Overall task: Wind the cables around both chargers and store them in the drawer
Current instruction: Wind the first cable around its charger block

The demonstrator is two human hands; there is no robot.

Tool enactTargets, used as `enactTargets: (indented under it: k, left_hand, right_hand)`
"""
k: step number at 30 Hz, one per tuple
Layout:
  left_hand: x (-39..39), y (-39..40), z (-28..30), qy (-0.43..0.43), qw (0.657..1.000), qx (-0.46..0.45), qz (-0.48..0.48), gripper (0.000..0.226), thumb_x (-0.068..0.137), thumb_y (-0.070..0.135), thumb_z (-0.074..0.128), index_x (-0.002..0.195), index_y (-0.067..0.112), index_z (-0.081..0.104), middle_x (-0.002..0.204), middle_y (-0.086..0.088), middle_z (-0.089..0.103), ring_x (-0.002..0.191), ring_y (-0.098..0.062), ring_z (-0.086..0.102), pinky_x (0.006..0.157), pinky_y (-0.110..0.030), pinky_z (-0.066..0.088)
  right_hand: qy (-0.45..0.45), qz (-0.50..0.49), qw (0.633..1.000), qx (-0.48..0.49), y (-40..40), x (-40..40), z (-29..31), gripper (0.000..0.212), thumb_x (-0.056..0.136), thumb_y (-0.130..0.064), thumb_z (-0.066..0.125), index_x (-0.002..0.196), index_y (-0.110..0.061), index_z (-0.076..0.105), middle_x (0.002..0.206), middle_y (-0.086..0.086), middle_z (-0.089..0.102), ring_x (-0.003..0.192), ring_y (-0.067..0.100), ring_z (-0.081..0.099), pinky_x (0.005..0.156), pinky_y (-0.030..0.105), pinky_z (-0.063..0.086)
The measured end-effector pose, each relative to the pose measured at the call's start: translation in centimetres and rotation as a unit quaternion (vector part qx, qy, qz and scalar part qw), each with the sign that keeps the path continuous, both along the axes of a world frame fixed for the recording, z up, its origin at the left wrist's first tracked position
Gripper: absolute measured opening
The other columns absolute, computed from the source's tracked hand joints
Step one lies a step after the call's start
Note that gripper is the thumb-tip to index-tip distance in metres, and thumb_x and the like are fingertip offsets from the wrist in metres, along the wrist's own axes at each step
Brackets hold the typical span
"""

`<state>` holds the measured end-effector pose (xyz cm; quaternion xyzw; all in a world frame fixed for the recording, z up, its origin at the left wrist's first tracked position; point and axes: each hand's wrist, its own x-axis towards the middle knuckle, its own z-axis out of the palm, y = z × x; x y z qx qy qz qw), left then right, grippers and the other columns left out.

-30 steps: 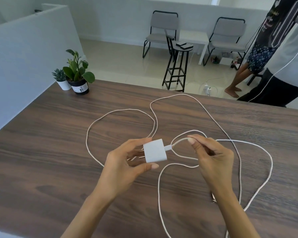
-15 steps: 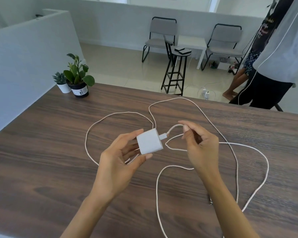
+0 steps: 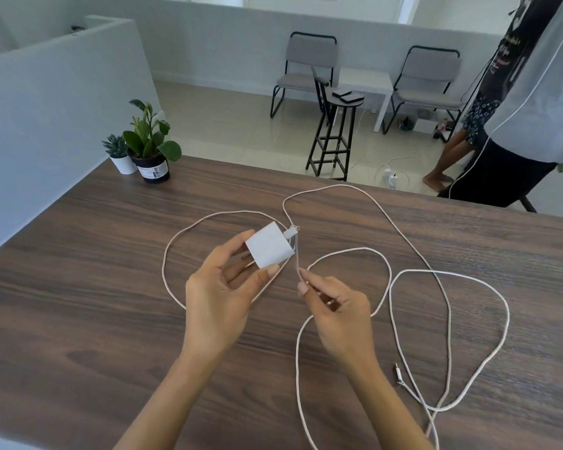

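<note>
holding a white charger [image 3: 268, 245] above the wooden table [image 3: 78, 254], pinched between thumb and fingers of the left hand [image 3: 218, 293]. pinching its white cable [image 3: 449, 323] just beside the plug with the right hand [image 3: 337, 310], remaining cable lying looped across the table.

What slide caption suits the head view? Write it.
Left hand holds white charger; right hand pinches its cable.
</note>
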<state>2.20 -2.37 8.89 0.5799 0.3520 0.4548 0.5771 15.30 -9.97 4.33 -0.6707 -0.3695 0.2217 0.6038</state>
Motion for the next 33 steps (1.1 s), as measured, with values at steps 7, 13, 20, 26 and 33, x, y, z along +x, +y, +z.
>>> enactTargets:
  k: [7,13,20,26,33]
  left_hand:
    - [0.8,1.8,-0.1,0.029,0.997,0.013,0.074,0.053,0.072,0.004,0.078,0.121,0.013,0.059,0.106,0.000,0.069,0.090,0.004,0.067,0.070,-0.006,0.049]
    - [1.6,2.3,-0.7,0.075,0.990,0.066,0.103,0.050,0.074,0.007,0.078,0.118,0.021,0.059,0.112,-0.001,0.066,0.092,0.004,0.066,0.072,-0.004,0.048]
    - [1.7,2.6,-2.0,0.120,0.981,0.143,0.046,0.057,0.071,0.001,0.078,0.121,0.020,0.058,0.114,-0.001,0.061,0.096,0.000,0.066,0.083,-0.018,0.054]
    - [1.2,2.2,-2.6,0.148,0.976,0.155,-0.036,0.057,0.071,-0.002,0.078,0.121,0.019,0.060,0.113,-0.001,0.061,0.096,-0.002,0.066,0.084,-0.014,0.052]
    - [0.7,0.5,-2.6,0.142,0.971,0.129,-0.139,0.056,0.071,-0.008,0.076,0.118,0.020,0.062,0.112,0.000,0.061,0.095,-0.005,0.067,0.085,-0.016,0.051]
  right_hand:
    - [-0.253,0.031,0.967,-0.016,-0.6,0.5,-1.1,0.039,0.085,-0.010,0.058,0.117,-0.030,0.065,0.076,-0.014,0.063,0.056,0.005,0.052,0.055,0.014,0.039]
    - [-0.329,0.073,0.941,-0.025,-1.3,0.3,-0.7,0.034,0.083,-0.006,0.062,0.112,-0.023,0.068,0.079,-0.022,0.055,0.065,-0.015,0.044,0.062,0.005,0.035]
    - [-0.366,0.096,0.925,-0.018,-1.9,1.0,1.8,0.027,0.088,-0.021,0.055,0.110,-0.035,0.063,0.081,-0.016,0.057,0.065,0.001,0.051,0.052,0.028,0.047]
    - [-0.383,0.113,0.917,-0.007,-1.7,2.6,4.0,0.023,0.091,-0.036,0.047,0.101,-0.036,0.067,0.079,-0.019,0.056,0.059,-0.004,0.044,0.052,0.020,0.038]
    - [-0.298,0.088,0.950,0.016,0.0,4.5,5.2,0.014,0.087,-0.024,0.059,0.085,-0.027,0.072,0.079,-0.009,0.067,0.061,0.009,0.055,0.057,0.015,0.037]
